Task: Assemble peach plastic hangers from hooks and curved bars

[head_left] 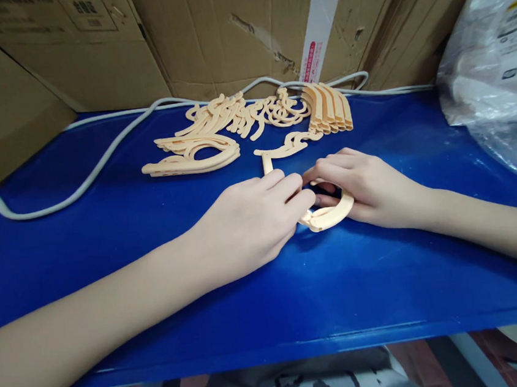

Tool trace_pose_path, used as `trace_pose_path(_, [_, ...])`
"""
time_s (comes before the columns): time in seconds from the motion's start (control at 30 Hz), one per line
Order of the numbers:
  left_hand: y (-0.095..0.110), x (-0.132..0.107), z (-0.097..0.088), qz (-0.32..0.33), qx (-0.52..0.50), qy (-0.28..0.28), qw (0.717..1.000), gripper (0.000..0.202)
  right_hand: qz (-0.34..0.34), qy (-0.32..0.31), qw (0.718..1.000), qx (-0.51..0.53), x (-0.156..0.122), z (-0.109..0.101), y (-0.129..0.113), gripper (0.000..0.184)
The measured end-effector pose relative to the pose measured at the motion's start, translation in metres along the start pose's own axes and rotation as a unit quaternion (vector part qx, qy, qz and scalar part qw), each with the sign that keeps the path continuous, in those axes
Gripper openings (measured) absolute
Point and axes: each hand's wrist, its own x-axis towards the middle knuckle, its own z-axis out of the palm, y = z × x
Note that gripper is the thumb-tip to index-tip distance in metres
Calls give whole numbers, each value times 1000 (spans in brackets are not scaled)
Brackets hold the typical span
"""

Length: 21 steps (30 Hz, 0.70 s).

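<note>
Between my two hands is a cream plastic folding hanger point(332, 215), its curved arm bowed towards me. My left hand point(265, 217) is closed around its left end, and the fingers hide most of that part. With fingers curled and thumb inside the curve, my right hand point(363, 185) grips the other side. A straight cream piece point(267, 163) sticks up just beyond my left fingers; whether it joins the held hanger I cannot tell. Behind it lies a loose hook-shaped piece point(284, 149), apart from the right hand.
Folded cream hangers point(190, 162) are stacked at the left. Loose hooks and small parts point(278, 114) lie heaped behind, beside a row of curved arms point(330, 109). A white cable point(98, 164) crosses the blue table point(344, 307). Cardboard boxes point(223, 31) and a plastic bag point(490, 70) border it.
</note>
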Motion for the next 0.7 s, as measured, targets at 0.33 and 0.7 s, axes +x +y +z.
trace_pose_path(0.33, [2, -2, -2, -39, -98, 28, 994, 20, -3, 1, 1000, 0, 0, 0, -1, 19])
trace_pose_path(0.7, [1, 0, -3, -65, -130, 28, 989, 41, -13, 8, 1000, -8, -1, -1, 0, 21])
